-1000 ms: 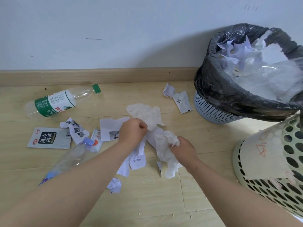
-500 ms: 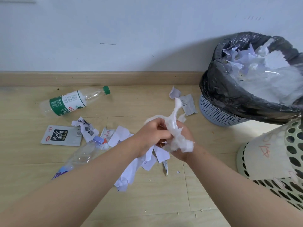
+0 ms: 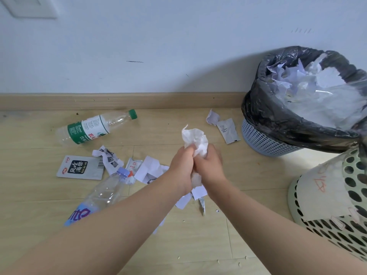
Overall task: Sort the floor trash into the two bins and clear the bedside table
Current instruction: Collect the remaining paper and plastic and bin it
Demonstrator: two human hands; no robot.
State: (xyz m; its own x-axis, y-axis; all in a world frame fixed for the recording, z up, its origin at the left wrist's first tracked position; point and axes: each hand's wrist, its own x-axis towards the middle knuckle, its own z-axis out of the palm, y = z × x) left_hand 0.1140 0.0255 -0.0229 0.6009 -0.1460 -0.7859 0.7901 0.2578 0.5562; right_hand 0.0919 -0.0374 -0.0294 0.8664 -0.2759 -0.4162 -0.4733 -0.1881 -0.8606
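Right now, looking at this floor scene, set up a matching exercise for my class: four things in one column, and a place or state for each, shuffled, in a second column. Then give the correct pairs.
Column 1
1. green-capped bottle
2. crumpled tissue
3. blue basket
4. purple-capped bottle

Column 2
A. lined with a black bag, filled with white paper
B. lying on the floor near the baseboard
C. gripped between the left hand and the right hand
D. lying partly under the left forearm

Pairs: 1-B, 2-C, 3-A, 4-D
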